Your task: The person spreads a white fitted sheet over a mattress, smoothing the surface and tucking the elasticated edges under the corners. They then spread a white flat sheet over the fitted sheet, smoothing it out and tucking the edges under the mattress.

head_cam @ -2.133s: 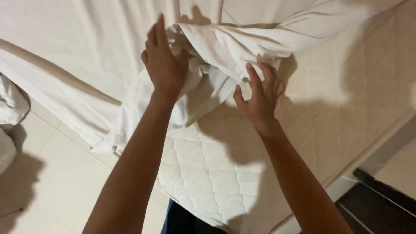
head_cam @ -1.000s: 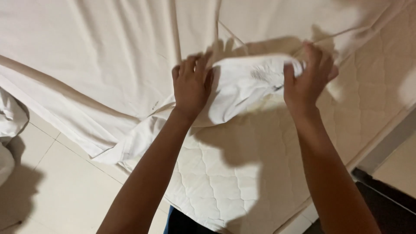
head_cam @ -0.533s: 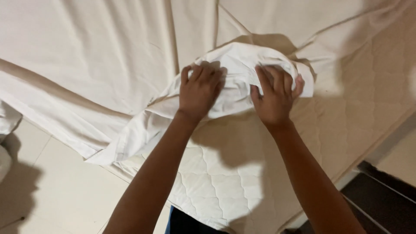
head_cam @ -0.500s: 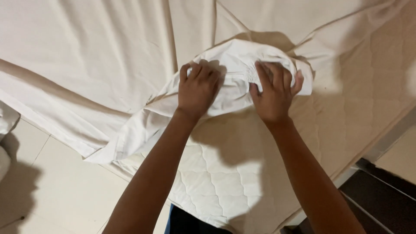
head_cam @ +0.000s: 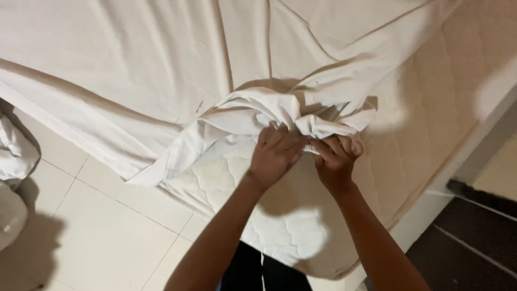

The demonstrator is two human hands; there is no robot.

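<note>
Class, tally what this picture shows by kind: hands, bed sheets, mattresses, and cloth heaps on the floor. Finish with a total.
Hands: 2, left hand and right hand
White sheet: 1
Quilted mattress: 1
White cloth heap on the tiled floor: 1
Total: 5

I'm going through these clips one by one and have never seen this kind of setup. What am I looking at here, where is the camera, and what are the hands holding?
There is no machine: a person works with two bare hands, and the single camera sits on their head, looking down along their arms. The left hand and the right hand are close together, each with a closed grip on a bunched part of a white bed sheet. The rest of that sheet lies spread and creased across the upper part of the picture. Under the hands is a quilted mattress, its corner bare. Below it is a pale tiled floor, and at the left edge lies some more white cloth, only partly in view.
</note>
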